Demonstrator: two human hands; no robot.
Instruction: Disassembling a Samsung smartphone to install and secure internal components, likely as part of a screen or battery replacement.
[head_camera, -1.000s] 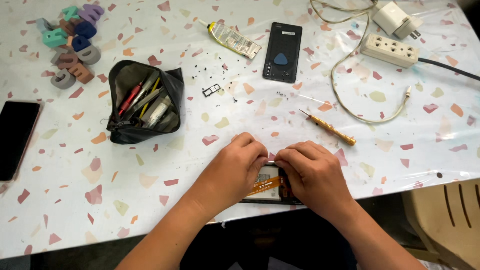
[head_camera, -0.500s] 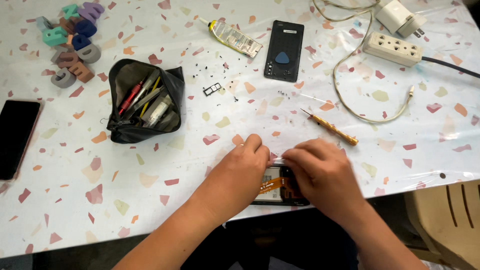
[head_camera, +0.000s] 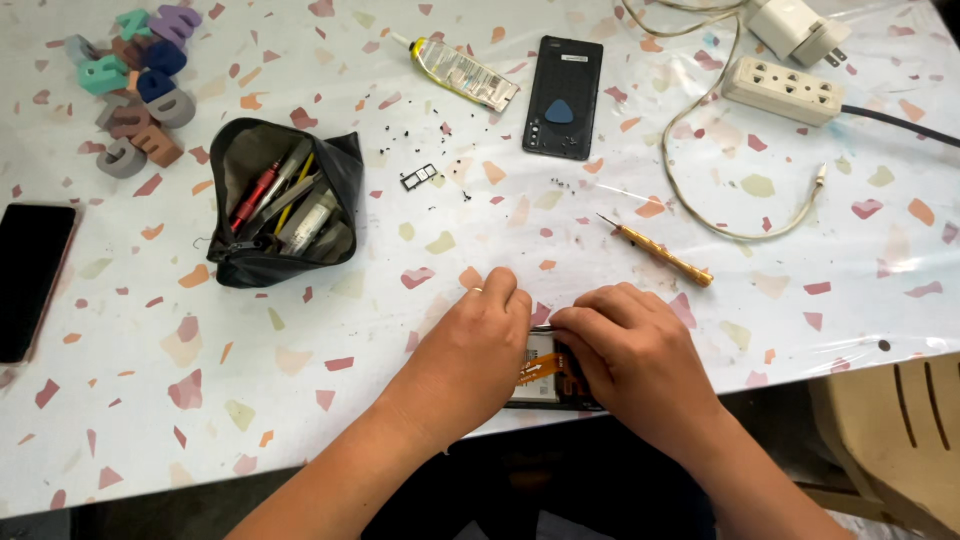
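An opened phone (head_camera: 545, 375) lies at the near edge of the table, its insides and an orange flex cable showing between my hands. My left hand (head_camera: 475, 345) rests on its left side, fingers curled over its top edge. Over the phone's right side my right hand (head_camera: 635, 350) pinches at the top edge; whatever sits between the fingertips is hidden. A gold-handled screwdriver (head_camera: 660, 252) lies just beyond my right hand. Small black screws (head_camera: 560, 182) are scattered further back.
A black tool pouch (head_camera: 285, 205) stands open at left. A black phone back cover (head_camera: 562, 97) with a blue pick, a glue tube (head_camera: 462, 70), a SIM tray (head_camera: 418, 176), a power strip (head_camera: 782, 88), charger and cable lie behind. Another phone (head_camera: 30, 275) and foam letters (head_camera: 135, 85) sit far left.
Both hands and the opened phone have shifted slightly to the right along the table edge. The fingers have come closer together at the phone's top edge.
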